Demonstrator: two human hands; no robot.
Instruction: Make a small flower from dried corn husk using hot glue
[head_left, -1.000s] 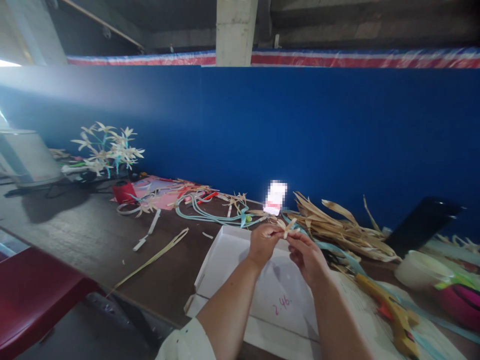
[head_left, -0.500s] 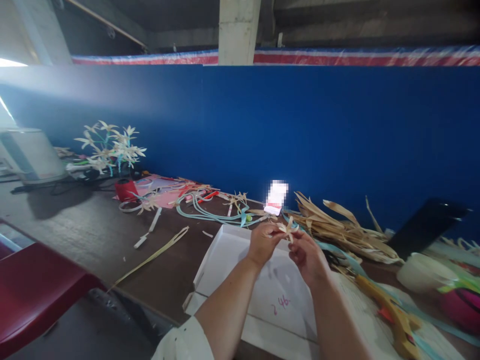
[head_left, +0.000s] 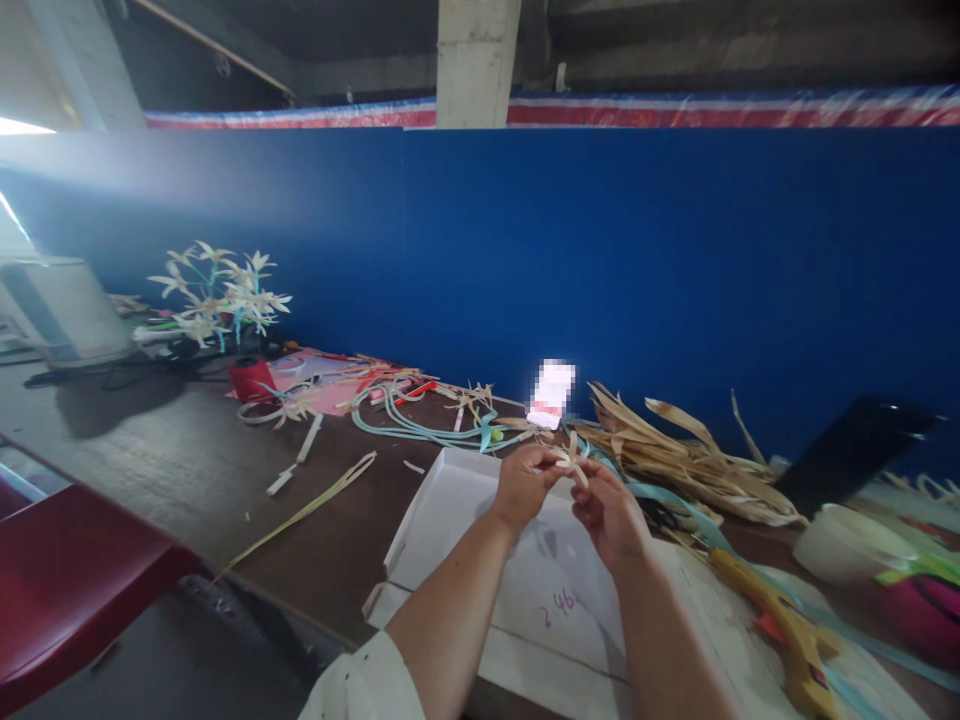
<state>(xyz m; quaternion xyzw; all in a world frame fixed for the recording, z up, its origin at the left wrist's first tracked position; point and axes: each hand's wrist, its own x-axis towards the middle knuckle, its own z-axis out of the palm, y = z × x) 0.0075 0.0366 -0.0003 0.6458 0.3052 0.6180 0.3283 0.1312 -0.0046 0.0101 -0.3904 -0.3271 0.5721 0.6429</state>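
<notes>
Both my hands meet above a white tray [head_left: 442, 520] on the brown table. My left hand [head_left: 523, 485] pinches a small straw flower [head_left: 571, 456] made of pale dried leaf strips. My right hand [head_left: 609, 512] is closed on the same flower from the right, fingertips at its petals. A pile of dried leaf strips [head_left: 675, 450] lies just behind my hands, against the blue wall.
A yellow glue gun [head_left: 787, 625] lies at the right of the tray, with a white bowl [head_left: 844, 540] and a black tablet [head_left: 847, 445] beyond. Teal cord [head_left: 409, 420], a red spool [head_left: 250, 380] and a bunch of finished straw flowers [head_left: 217, 295] lie left. A red chair [head_left: 67, 580] stands at the near left.
My hands have stayed together on the flower, shifting only slightly while the fingers work its petals. The view has tilted a little.
</notes>
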